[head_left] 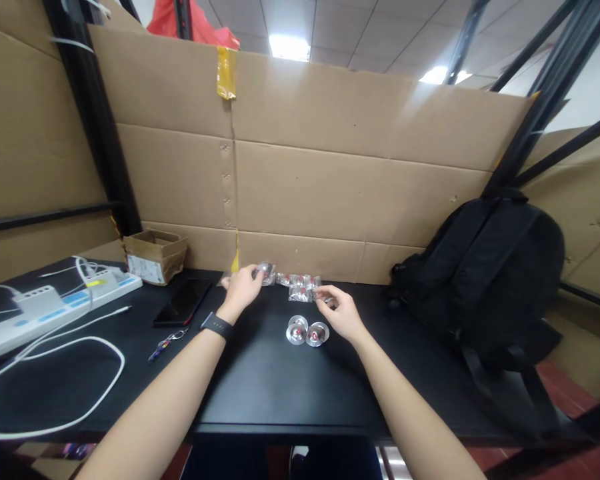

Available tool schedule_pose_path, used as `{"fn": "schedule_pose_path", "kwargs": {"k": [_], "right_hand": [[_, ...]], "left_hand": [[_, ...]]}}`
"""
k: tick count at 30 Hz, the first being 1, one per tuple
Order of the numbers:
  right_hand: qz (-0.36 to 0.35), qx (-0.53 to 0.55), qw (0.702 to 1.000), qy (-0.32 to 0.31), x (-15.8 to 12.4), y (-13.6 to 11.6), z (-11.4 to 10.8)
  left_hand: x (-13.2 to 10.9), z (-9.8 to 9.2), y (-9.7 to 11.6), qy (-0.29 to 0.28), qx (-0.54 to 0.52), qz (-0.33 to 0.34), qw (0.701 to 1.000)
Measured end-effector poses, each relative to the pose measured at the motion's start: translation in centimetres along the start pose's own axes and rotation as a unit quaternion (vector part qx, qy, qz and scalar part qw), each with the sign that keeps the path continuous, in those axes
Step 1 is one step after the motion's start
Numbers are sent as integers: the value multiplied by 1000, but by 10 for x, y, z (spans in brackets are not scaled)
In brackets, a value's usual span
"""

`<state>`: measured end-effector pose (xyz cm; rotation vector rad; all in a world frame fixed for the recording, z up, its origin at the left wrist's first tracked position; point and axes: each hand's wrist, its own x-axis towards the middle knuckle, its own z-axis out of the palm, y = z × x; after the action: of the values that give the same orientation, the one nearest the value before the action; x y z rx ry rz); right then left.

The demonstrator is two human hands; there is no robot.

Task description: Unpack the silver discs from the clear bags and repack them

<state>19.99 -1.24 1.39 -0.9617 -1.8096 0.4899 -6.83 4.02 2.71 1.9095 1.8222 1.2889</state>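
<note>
Silver discs (pixel 307 333) lie mid-table (pixel 290 383). From them, packets (pixel 303 292) sit at twelve o'clock. The left hand (pixel 243 291), at ten, touches a shiny piece (pixel 265 269); cannot tell whether its fingers clamp it. The right hand (pixel 341 313), at two, has bent fingers at the packets' edge, grip unclear. Backpack (pixel 485 273) towards three.

From my remote end I cntd 1 L hand (pixel 243 291) & 1 R hand (pixel 344 312), so 2 total. I got min. 3 discs (pixel 296 335), overlapping, plus several clear pkts (pixel 301 293), too bunched for an exact no. I also logged 1 watch (pixel 217 325), 1 phone (pixel 183 303), 1 keyring (pixel 167 345), 1 pwr strip (pixel 70 312), 1 box (pixel 150 268), 1 backpack (pixel 495 267) & 2 ceiling lights (pixel 290 47).
</note>
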Motion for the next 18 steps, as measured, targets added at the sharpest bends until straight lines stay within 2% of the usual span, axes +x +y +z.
{"fn": "schedule_pose_path", "kwargs": {"k": [2,4,6,8,10,14,16,18], "right_hand": [[-31,-15,999,1,-1,-7,3],[-62,-36,997,-3,-3,-16,7],[-83,-52,995,-9,-5,-24,11],[-89,-60,994,-11,-6,-30,15],[-86,-65,994,-4,-6,-32,17],[-74,-81,994,9,-6,-28,20],[-68,-91,993,14,-6,-26,22],[-64,-99,992,36,-6,-26,23]], "left_hand": [[-2,8,8,-65,-199,-19,978],[-10,20,20,-123,-361,-25,924],[-21,31,32,-159,-437,-31,885],[-32,37,43,-191,-467,-30,862],[-39,39,50,-209,-467,-32,859],[-43,39,54,-215,-445,-29,869],[-43,40,53,-204,-434,-20,878],[-44,42,52,-179,-400,-14,899]]}}
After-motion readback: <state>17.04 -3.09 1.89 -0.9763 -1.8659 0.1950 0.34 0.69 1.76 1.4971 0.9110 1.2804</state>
